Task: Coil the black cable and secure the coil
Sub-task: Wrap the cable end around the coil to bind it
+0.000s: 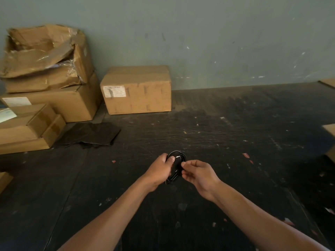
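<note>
The black cable is wound into a small coil held above the dark table, a metal plug tip showing near its top. My left hand grips the coil from the left, thumb pressed on its upper part. My right hand pinches the coil's right side with fingertips. A short loop of cable hangs below the two hands. Whether a tie is on the coil is too small to tell.
The dark scratched table stretches to a grey-green wall. Stacked cardboard boxes stand at the left, one torn open on top. A single box sits at the back centre. A black cloth lies near them. Box edges show at right.
</note>
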A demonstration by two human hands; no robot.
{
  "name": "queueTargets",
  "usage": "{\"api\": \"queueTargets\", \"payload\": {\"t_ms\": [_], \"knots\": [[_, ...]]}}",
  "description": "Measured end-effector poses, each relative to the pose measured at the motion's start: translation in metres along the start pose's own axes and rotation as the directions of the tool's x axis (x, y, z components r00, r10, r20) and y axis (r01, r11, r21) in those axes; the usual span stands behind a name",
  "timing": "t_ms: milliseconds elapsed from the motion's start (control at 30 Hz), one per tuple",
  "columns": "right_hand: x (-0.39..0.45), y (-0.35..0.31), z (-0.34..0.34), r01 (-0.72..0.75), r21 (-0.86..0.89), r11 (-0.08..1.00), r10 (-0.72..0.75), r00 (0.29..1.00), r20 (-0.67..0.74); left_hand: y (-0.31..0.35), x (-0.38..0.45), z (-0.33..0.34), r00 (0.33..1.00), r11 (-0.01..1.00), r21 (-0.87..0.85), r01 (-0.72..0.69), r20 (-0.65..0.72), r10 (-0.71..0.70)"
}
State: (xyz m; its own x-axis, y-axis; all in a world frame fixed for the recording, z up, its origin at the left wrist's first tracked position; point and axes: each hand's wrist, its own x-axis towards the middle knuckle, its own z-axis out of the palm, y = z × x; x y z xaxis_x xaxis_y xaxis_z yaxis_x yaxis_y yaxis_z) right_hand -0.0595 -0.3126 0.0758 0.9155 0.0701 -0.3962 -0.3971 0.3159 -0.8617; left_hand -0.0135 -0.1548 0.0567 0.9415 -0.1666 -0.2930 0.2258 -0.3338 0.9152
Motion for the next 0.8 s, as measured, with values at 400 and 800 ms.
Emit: {"api": "queueTargets", "payload": {"t_ms": [400, 800], "knots": [[-0.004, -0.005, 0.003, -0.121, -0.053, 0.991, 0.120, 0.992, -0.034, 0.001, -0.005, -0.004, 0.998, 0.998, -0.037, -0.057, -0.027, 0.056], [-0.002, -0.001, 0.018, -0.089, 0.068, 0.994, 0.101, 0.978, -0.185, 0.008, -0.018, -0.001, 0.982, 0.960, 0.208, -0.187, 0.015, 0.188]]}}
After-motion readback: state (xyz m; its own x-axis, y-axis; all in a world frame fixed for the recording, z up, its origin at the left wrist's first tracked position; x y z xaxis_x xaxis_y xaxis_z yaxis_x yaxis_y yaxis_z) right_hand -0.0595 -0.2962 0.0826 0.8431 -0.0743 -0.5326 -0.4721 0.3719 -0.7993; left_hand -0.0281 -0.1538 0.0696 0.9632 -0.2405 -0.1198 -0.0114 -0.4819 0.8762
